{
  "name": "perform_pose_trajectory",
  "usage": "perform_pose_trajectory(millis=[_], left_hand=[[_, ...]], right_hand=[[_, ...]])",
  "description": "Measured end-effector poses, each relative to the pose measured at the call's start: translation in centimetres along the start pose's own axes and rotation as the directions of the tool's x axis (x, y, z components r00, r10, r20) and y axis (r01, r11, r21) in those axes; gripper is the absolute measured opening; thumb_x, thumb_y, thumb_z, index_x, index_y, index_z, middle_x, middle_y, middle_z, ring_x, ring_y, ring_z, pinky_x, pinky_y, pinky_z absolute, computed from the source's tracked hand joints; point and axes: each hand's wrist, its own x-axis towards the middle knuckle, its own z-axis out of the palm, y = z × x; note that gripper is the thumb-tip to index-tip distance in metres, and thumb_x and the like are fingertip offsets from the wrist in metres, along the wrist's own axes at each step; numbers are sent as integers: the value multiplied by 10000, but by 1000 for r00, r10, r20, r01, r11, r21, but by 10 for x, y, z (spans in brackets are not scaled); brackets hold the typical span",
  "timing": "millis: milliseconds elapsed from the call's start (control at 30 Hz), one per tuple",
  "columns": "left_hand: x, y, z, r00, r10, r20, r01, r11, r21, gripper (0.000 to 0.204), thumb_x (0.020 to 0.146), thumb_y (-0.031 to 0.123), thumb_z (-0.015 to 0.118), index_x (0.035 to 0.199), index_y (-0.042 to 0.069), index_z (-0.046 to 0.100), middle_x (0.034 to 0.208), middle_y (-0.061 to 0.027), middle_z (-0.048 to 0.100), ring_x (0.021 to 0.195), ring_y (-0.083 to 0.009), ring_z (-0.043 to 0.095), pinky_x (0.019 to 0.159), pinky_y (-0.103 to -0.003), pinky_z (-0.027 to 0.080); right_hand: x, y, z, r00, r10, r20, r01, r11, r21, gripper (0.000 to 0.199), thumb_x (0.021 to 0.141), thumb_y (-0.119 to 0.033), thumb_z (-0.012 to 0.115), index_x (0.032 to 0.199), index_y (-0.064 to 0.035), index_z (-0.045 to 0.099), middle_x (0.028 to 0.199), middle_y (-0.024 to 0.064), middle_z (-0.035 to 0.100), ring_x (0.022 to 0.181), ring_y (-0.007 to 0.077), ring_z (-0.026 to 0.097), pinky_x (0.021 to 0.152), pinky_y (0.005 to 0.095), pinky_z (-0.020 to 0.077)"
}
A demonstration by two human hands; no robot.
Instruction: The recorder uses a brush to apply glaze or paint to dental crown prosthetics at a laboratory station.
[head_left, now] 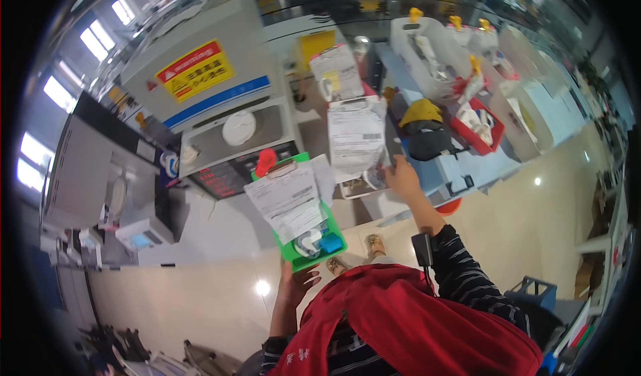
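Observation:
My left hand [294,286] supports the near end of a green tray [300,261], its fingers partly hidden under the rim. A clipboard of printed sheets [287,199] leans in this tray, with a red clip [266,159] at its far end. White pieces [308,244] and a small blue block [330,243] lie at the tray's near end. My right hand [402,179] is closed at the near right corner of a pale tray [354,190]. Another stack of clipped sheets [356,135] covers most of that tray; my right fingertips are partly hidden.
A grey box-shaped machine [200,62] with a warning label stands at the left, a round white disc [239,128] on its front ledge. Clear bins [427,59], a red tray [491,132] and a black-and-yellow bundle [427,129] sit at the right. A smaller device [143,236] is far left.

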Motion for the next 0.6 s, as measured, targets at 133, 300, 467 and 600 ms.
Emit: perform_pose_trajectory(millis=[133, 300, 467, 600], left_hand=[[2, -8, 12, 973, 188, -136, -172, 977, 125, 488, 940, 347, 411, 1352, 227, 180, 1047, -164, 559, 798, -251, 603, 733, -422, 528], [4, -5, 25, 948, 239, -212, -221, 970, 102, 503, 938, 216, 429, 1363, 258, 163, 1050, -159, 551, 769, -255, 622, 717, -428, 537], [4, 3, 23, 983, 152, -103, -138, 982, 132, 674, 891, 347, 514, 1395, 306, 69, 1076, -171, 542, 849, -254, 610, 730, -408, 510], [0, 11, 27, 994, 105, -37, -98, 983, 158, 703, 882, 436, 495, 1393, 317, 27, 1107, -182, 516, 910, -261, 583, 740, -401, 498]], right_hand=[[12, 16, 21, 825, 341, 451, -327, 938, -111, 438, 804, -222, 558, 1161, 14, 464, 926, 290, 597, 890, 435, 577, 746, 465, 463], [12, -6, -1, 891, 104, 443, -106, 994, -21, 421, 805, -157, 537, 1165, 45, 451, 774, 276, 606, 735, 425, 602, 653, 471, 470], [4, -36, -83, 947, 17, 322, -17, 1000, -2, 387, 799, -65, 513, 1157, 76, 471, 708, 248, 600, 641, 388, 605, 580, 405, 467], [10, -74, -159, 878, 203, 433, -187, 979, -81, 366, 803, -45, 512, 1144, 84, 487, 635, 210, 580, 532, 265, 593, 521, 342, 438]])
